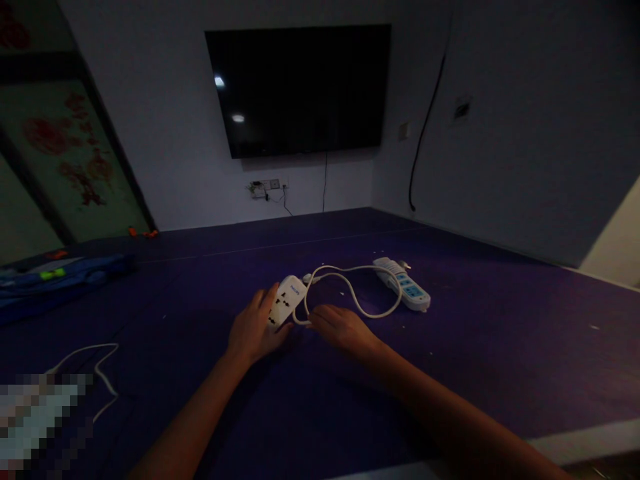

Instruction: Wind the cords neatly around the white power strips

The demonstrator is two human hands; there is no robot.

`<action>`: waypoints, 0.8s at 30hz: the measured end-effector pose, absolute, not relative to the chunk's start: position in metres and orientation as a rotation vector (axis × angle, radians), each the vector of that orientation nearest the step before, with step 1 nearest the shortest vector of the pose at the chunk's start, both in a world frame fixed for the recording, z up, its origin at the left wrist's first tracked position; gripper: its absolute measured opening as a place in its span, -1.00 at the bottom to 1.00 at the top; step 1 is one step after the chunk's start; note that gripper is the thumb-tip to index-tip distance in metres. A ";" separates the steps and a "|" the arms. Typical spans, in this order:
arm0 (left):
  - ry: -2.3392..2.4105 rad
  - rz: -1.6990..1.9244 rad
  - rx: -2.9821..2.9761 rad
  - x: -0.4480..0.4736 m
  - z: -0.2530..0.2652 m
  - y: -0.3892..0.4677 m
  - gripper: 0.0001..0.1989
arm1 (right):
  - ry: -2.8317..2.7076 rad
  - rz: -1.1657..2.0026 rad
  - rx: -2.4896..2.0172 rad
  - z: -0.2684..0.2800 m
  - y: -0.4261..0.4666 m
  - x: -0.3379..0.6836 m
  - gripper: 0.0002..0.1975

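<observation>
A small white power strip lies on the dark purple floor mat. My left hand rests against its near left side, fingers along its edge. My right hand lies on the mat just right of it, fingertips at the white cord that loops out from the strip. The cord curves over toward a second white power strip with blue sockets, farther right. Whether the right fingers pinch the cord is hard to tell in the dim light.
A black TV hangs on the far wall above a wall socket. A black cable runs down the right wall. Blue bedding lies at left. Another white cord curls at lower left.
</observation>
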State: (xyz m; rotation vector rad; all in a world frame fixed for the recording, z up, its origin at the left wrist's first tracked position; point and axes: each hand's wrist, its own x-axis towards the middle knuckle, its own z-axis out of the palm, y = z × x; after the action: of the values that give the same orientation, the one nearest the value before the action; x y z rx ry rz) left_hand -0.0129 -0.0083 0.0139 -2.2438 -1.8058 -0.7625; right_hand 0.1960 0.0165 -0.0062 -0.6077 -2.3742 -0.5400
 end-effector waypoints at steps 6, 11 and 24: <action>-1.670 -0.487 -2.367 -0.004 0.011 -0.012 -0.17 | -2.295 -0.510 -0.636 -0.004 0.014 0.205 -0.74; -1.618 -0.454 -2.393 -0.002 0.008 -0.012 -0.25 | -2.209 -0.429 -0.606 -0.007 0.015 0.208 -0.71; -1.857 -0.606 -2.175 -0.034 0.018 -0.001 -0.24 | -2.099 0.302 -0.669 0.000 0.012 0.199 -0.69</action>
State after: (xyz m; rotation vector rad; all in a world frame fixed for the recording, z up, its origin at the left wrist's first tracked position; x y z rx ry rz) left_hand -0.0343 -0.0011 0.0184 -2.1748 -1.8566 -0.6055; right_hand 0.1986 0.0124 -0.0002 -0.6688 -2.0994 0.3025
